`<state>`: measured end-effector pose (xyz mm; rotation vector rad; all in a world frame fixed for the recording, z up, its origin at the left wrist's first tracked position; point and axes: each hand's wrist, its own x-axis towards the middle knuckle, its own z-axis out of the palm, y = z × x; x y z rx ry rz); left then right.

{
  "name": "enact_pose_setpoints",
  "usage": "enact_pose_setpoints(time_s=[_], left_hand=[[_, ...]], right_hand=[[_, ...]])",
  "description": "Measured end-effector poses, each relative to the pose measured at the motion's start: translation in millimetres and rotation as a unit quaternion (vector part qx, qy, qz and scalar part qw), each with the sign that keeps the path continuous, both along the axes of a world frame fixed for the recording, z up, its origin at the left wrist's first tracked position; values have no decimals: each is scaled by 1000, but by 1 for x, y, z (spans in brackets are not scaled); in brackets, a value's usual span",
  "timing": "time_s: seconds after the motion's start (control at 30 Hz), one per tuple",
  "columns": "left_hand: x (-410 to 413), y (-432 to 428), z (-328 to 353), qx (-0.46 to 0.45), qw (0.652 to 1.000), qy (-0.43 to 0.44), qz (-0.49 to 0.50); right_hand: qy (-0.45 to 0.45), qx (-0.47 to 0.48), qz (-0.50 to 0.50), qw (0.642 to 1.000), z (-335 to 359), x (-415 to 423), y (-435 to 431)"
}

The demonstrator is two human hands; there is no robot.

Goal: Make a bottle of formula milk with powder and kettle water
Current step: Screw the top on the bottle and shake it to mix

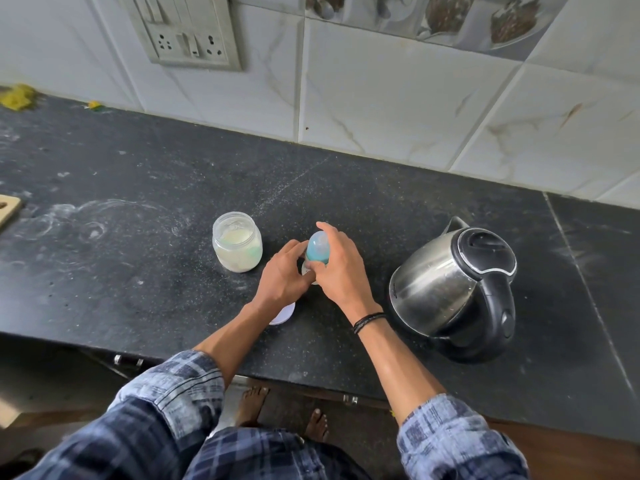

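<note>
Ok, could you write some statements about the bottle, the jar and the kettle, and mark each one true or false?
1. Both the left hand and the right hand hold the bottle. True.
2. The kettle has its lid open. False: its lid is shut.
3. The jar stands to the right of the kettle. False: it stands left of the bottle, and the kettle is on the far right.
4. The jar has no lid on it. True.
5. A white lid lies on the counter, partly hidden under the left wrist. True.
</note>
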<state>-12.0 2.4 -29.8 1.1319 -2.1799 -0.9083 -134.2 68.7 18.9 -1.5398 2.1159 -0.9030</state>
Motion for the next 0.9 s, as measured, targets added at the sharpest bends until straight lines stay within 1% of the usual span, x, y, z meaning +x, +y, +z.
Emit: enact_pose_setpoints(time_s=[0.37, 0.6, 0.7, 0.83, 0.9], left_hand=[[-3, 5, -4, -10, 999, 13, 31], [-5, 8, -1, 14, 999, 18, 44], [-4, 3, 6, 37, 999, 2, 24], [5, -5, 14, 39, 998, -14, -55], [17, -7, 16, 57, 997, -11, -53]], right_hand=[[-1, -29, -14, 999, -5, 4, 2], [-6, -42, -15, 999, -10, 2, 3], [2, -46, 12, 999, -10, -1, 10], [0, -41, 52, 998, -17, -6, 10], [-13, -53, 45, 998, -22, -6, 10]])
